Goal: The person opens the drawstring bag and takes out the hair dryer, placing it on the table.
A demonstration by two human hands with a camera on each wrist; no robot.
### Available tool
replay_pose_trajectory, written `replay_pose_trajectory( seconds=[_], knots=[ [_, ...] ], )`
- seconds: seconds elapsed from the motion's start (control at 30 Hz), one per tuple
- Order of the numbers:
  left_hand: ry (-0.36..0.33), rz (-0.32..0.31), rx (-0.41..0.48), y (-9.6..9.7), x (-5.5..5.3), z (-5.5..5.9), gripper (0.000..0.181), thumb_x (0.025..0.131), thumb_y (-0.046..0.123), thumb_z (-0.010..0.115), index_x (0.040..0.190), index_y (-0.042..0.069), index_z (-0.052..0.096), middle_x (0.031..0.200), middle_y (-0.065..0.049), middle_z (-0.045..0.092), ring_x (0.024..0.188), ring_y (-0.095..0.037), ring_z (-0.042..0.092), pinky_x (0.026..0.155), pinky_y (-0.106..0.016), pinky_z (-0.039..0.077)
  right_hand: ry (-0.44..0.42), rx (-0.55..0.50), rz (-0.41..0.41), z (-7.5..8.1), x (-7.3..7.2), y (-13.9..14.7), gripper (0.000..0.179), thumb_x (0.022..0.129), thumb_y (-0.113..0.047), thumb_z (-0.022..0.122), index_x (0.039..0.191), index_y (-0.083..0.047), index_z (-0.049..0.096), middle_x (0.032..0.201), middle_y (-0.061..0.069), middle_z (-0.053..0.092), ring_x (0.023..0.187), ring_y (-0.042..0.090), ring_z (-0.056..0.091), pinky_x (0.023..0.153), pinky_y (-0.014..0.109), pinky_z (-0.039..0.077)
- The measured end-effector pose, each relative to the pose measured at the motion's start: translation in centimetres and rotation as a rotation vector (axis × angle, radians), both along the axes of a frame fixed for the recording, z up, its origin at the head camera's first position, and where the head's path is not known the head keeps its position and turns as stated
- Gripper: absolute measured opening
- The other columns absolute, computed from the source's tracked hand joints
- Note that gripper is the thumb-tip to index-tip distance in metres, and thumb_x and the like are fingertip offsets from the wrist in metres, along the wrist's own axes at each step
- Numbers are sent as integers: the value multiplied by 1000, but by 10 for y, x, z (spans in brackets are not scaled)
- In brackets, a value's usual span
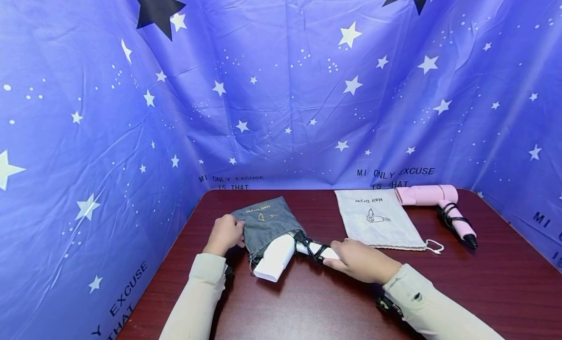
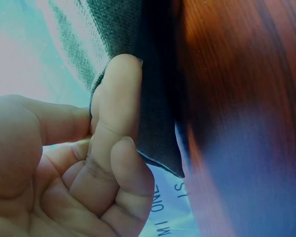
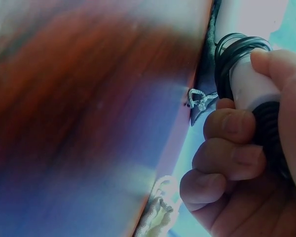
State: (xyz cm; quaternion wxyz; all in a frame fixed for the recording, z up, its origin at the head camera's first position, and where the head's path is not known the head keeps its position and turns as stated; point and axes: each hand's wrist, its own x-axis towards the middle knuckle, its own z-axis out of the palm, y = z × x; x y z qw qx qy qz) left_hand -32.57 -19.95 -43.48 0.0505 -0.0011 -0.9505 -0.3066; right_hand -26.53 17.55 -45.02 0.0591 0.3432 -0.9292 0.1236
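Note:
My left hand (image 1: 226,233) pinches the far left side of a dark grey drawstring bag (image 1: 271,222) printed "Hair Dryer". In the left wrist view the bag's cloth (image 2: 160,123) runs between thumb and fingers. A white hair dryer (image 1: 277,257) lies at the bag's mouth, its nozzle pointing toward me and the back of its body overlapped by the bag. My right hand (image 1: 366,261) grips the dryer's handle near its end. Black cord (image 3: 237,54) is wound round the handle, and the ribbed cord end sits inside the curled fingers in the right wrist view.
At the back right a light grey drawstring bag (image 1: 377,218) lies flat, its white string loop (image 1: 434,246) at the near corner. Beside it rests a pink hair dryer (image 1: 432,195) with black cord round its handle. Star-printed blue cloth (image 1: 281,86) encloses the dark red table (image 1: 307,310).

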Motion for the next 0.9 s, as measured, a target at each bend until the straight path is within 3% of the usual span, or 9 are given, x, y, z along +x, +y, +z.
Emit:
replay_pose_trajectory(
  seconds=[0.23, 0.6, 0.9],
  knots=[
    [2, -4, 6, -1, 1, 0, 40, 105, 20, 57, 68, 10, 71, 55, 3, 67, 52, -9, 69, 75, -37, 56, 10, 5, 9, 1, 3, 2, 37, 104, -51, 55, 85, -20, 52, 67, -11, 44, 64, 5, 47, 60, 32, 43],
    [-12, 8, 29, -2, 4, 4, 40, 105, 20, 57, 69, 9, 71, 56, 1, 68, 52, -11, 70, 83, -44, 57, -2, -6, 19, 3, 8, 6, 37, 105, -51, 54, 84, -20, 51, 66, -12, 41, 60, 4, 43, 57, 30, 42],
    [-8, 2, 39, -4, 4, 3, 37, 104, 19, 59, 70, 8, 70, 55, 2, 67, 49, -10, 69, 85, -43, 57, 5, -24, 39, 3, 14, 7, 35, 104, -49, 56, 84, -21, 50, 67, -13, 42, 61, 3, 43, 57, 28, 41]
  ],
)
